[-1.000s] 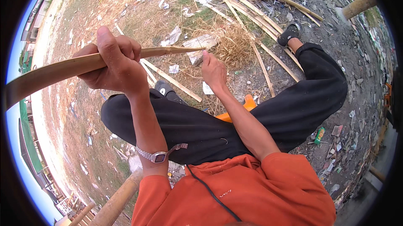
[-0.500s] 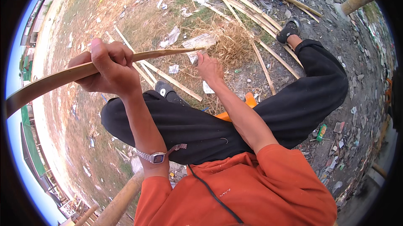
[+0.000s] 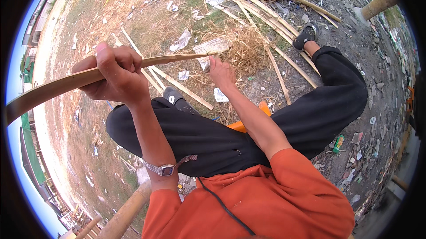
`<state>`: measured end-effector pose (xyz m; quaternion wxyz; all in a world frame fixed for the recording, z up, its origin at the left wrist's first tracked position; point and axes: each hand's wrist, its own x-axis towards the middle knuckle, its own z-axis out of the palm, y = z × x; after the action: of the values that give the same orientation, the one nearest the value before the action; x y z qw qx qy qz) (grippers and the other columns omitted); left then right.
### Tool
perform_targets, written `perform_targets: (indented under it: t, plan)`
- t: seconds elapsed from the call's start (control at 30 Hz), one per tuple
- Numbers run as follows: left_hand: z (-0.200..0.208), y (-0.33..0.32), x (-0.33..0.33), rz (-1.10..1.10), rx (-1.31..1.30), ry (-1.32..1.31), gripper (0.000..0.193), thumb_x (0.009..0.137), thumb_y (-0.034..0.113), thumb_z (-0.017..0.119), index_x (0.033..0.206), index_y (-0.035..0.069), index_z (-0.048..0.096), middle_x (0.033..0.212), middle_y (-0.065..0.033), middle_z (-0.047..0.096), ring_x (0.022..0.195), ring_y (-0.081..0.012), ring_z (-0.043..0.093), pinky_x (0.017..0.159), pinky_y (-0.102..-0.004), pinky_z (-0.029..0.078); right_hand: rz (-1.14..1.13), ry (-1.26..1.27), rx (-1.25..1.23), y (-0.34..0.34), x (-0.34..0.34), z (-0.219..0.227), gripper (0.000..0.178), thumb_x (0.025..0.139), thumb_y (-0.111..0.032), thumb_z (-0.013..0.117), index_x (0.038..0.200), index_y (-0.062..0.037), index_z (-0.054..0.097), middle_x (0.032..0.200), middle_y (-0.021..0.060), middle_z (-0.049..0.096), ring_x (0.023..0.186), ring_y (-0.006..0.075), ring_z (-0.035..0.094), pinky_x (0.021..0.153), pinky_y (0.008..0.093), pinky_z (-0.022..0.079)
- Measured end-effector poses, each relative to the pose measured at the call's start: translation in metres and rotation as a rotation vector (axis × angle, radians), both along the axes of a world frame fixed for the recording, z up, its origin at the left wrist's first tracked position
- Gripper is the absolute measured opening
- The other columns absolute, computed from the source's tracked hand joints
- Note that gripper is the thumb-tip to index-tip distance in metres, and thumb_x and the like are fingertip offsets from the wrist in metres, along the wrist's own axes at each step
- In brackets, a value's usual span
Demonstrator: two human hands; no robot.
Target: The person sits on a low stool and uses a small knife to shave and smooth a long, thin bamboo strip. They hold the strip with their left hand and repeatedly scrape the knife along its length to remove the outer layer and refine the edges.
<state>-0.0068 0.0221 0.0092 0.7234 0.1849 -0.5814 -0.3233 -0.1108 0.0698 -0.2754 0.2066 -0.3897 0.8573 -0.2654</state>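
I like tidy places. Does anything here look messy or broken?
Yes. Paper scraps and other litter lie scattered over the ground around the split bamboo poles. The bamboo strip gripped in the left hand bends and ends in a ragged tip.

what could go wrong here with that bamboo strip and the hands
1. The left hand grips the bamboo strip bare, so its split edges could cut or splinter the palm if it slides.
2. The right hand sits at the strip's thin tip, which looks likely to jab the fingers.
3. The strip is bent; if the grip slips it could whip back toward the legs.
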Motion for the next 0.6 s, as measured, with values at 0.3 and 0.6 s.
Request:
perform_targets:
  t: [0.3, 0.6]
  plan:
    - [0.001, 0.005, -0.019, 0.078, 0.005, 0.012, 0.021, 0.087, 0.001, 0.052, 0.080, 0.011, 0.034, 0.044, 0.0012, 0.031, 0.032, -0.0063, 0.029, 0.028, -0.0218, 0.025, -0.037, 0.038, 0.115, -0.002, -0.036, -0.065, 0.055, 0.099, -0.048, 0.029, 0.097, -0.0038, 0.062, 0.080, 0.0252, 0.066, 0.077, 0.0421, 0.066, 0.073, 0.0522, 0.050]
    - [0.003, 0.001, -0.016, -0.021, -0.011, -0.006, 0.023, 0.087, 0.002, 0.054, 0.080, 0.013, 0.035, 0.044, 0.0009, 0.031, 0.033, -0.0057, 0.027, 0.028, -0.0222, 0.024, 0.054, 0.010, 0.035, -0.011, -0.040, -0.047, 0.055, 0.098, -0.048, 0.032, 0.094, -0.0043, 0.065, 0.077, 0.0263, 0.065, 0.078, 0.0432, 0.064, 0.076, 0.0520, 0.049]
